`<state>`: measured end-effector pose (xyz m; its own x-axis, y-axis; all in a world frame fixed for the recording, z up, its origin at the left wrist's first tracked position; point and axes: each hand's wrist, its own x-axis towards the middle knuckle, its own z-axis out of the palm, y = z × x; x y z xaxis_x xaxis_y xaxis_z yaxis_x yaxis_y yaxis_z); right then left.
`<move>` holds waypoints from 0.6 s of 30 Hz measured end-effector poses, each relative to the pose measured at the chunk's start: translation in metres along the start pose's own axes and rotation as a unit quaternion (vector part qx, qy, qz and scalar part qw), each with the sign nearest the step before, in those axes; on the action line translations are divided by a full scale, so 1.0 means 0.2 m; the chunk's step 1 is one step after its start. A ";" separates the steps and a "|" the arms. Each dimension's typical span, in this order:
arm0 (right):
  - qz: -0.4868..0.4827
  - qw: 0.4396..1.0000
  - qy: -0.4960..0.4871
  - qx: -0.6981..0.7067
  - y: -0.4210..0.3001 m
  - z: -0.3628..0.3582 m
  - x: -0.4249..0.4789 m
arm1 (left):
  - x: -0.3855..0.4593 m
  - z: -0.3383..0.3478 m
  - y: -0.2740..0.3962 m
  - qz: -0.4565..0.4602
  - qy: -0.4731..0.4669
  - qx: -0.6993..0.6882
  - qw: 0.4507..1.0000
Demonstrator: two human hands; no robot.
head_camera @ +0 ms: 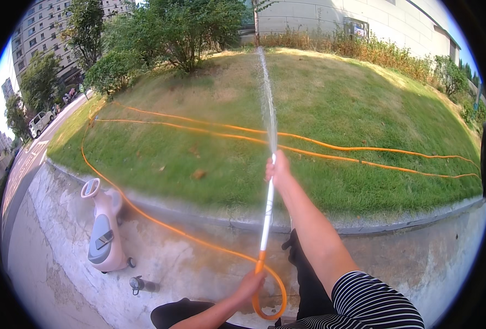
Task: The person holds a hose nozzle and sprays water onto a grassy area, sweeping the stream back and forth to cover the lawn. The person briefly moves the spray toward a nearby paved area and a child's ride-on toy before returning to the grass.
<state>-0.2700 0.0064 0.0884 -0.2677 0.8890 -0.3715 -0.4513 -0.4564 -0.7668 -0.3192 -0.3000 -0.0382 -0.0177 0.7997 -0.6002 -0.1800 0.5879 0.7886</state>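
My right hand (281, 169) grips a white pipe (266, 218) near its far end, arm stretched out over the lawn's edge. Water (268, 94) sprays from that end, away from me across the grass. At the pipe's near end an orange hose (260, 261) is joined on, and my left hand (252, 285) is closed around the hose just below the joint. Beyond that hand the hose makes a loop (284, 302), then runs left over the concrete and up onto the lawn. Two orange hose lengths (329, 146) lie across the grass behind the spray.
A concrete kerb (243, 224) borders the lawn (374, 115). Left on the pavement stand a pink-and-grey child's ride-on car (110, 246) with a phone (104, 239) on its seat, and a dark bottle (144, 284). Shrubs (156, 37) and a pale wall (387, 24) are behind; a white vehicle (41, 123) is far left.
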 end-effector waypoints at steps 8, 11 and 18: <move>0.004 1.000 -0.008 -0.008 0.01 0.01 0.00 | 0.01 0.00 -0.03 0.001 -0.001 -0.014 1.000; 0.002 1.000 -0.011 -0.017 0.02 0.03 0.00 | 0.02 0.00 -0.06 -0.003 -0.005 -0.011 1.000; 0.008 0.999 -0.011 -0.044 0.08 0.10 -0.04 | -0.01 0.03 -0.04 -0.039 -0.022 -0.026 0.999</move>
<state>-0.2923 -0.0087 0.0905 -0.2934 0.8800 -0.3736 -0.3697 -0.4648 -0.8045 -0.3124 -0.3060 -0.0416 0.0410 0.7572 -0.6518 -0.2307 0.6419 0.7312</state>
